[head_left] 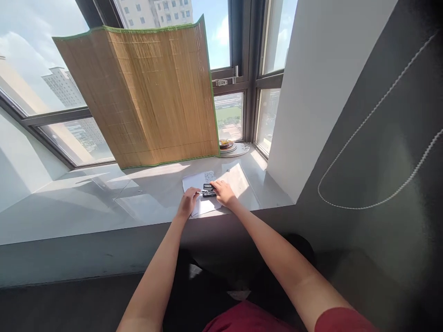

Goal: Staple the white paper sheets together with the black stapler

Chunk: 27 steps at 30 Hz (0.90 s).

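Note:
On the white window sill, a small black device [209,194] that looks like a stapler lies over white paper sheets [197,180]. My right hand [224,192] is closed on the device's right end, fingers on its top. At its left side, my left hand [189,200] pinches something small and pale, too small to name. A patch of dark print [209,176] shows on the paper behind the device.
A bamboo mat [155,92] with green edging stands against the window behind the sill [86,207]. Stacked plates [228,148] sit at the back corner. A white wall column [311,92] rises on the right, and a beaded cord [360,127] hangs beyond it.

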Available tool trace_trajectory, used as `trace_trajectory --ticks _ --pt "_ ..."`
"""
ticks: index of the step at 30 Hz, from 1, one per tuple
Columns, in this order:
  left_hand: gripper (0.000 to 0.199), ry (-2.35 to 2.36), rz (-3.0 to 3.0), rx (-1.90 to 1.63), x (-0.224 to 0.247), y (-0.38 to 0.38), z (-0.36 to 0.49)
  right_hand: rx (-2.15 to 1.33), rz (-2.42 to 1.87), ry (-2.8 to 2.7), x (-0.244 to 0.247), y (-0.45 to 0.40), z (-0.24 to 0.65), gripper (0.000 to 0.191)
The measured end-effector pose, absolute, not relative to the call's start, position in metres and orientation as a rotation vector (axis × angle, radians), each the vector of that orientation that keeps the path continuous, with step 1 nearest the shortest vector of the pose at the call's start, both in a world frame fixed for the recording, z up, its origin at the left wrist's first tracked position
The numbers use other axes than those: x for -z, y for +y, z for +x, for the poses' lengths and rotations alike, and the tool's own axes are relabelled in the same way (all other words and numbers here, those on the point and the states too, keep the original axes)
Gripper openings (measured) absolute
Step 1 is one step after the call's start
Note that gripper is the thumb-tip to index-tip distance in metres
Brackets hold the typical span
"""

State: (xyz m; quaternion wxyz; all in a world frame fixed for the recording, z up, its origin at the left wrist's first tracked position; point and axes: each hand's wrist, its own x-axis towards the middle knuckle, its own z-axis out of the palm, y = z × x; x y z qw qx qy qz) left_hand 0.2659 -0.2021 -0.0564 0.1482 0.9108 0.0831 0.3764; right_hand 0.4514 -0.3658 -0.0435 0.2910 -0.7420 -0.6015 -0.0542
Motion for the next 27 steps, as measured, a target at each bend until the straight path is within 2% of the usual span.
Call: trace_trajectory --ticks 9,27 --pt "0.018 0.328 2.701 -1.069 0.0569 -0.2046 0.2693 0.173 -2.018 -1.612 0.0398 -0.3685 0.4470 0.044" --pt "0.015 0.202 2.652 -0.848 0.0483 -0.2027 0.2733 0.220 -2.024 -1.653 0.0363 -0.3716 0.4443 0.044"
